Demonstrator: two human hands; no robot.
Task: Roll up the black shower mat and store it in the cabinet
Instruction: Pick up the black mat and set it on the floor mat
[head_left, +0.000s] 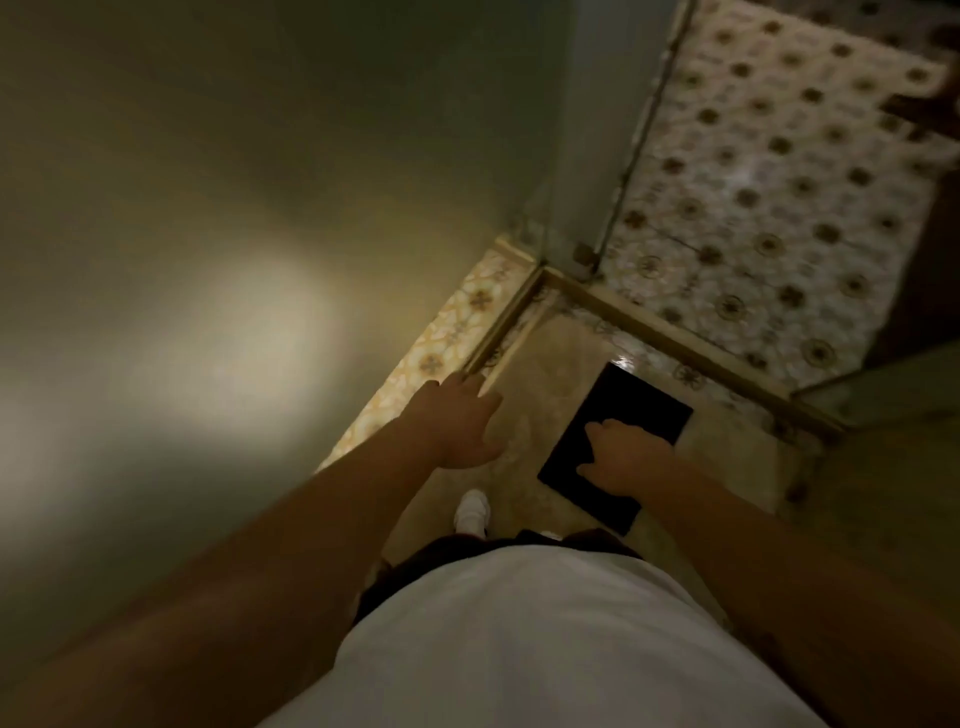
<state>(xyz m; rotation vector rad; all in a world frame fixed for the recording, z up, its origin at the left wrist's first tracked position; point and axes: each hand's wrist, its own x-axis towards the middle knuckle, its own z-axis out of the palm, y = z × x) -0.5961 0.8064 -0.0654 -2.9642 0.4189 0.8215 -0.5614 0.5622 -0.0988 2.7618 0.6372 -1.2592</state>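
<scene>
The black shower mat (631, 402) lies flat and unrolled on the beige floor, below me and a little to the right. My right hand (623, 457) hangs over the mat's middle with its fingers loosely curled and nothing in them; I cannot tell whether it touches the mat. My left hand (460, 423) reaches out to the left of the mat, fingers spread and relaxed, over the bare floor near the raised threshold. No cabinet is in view.
A plain wall (208, 234) fills the left side. A raised gold-edged threshold (675, 343) borders the floor, with patterned tiles (769, 197) beyond it. My white shoe (472, 512) stands just left of the mat. The picture is dim and blurred.
</scene>
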